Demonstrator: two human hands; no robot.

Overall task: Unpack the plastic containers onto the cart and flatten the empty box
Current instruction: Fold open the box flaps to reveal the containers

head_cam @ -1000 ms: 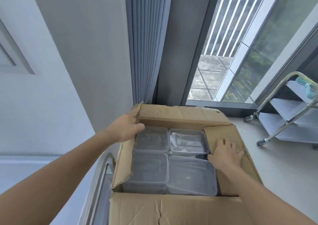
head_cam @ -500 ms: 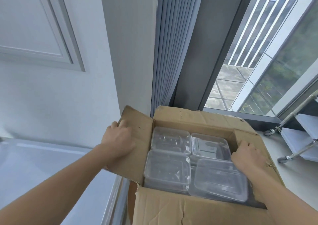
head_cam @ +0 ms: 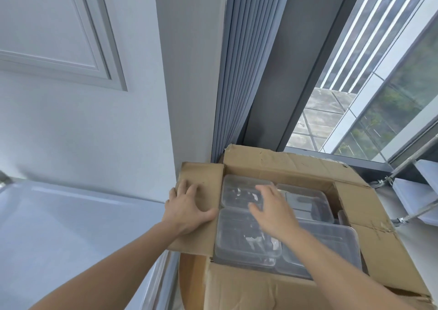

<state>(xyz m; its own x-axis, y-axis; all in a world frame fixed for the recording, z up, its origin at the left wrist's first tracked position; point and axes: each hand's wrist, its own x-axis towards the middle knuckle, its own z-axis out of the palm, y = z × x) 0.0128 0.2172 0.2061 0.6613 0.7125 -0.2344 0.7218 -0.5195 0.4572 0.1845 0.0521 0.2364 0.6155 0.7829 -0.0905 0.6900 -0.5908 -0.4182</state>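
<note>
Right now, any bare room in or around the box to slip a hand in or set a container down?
Inside the box, the container stacks sit edge to edge; only a dark gap by the right wall, beside the far right stack. Bare: the pale surface left of the left flap, and the right flap.

Grey pleated curtain (head_cam: 233,72) between panelled wall (head_cam: 71,120), window (head_cam: 379,96).
</note>
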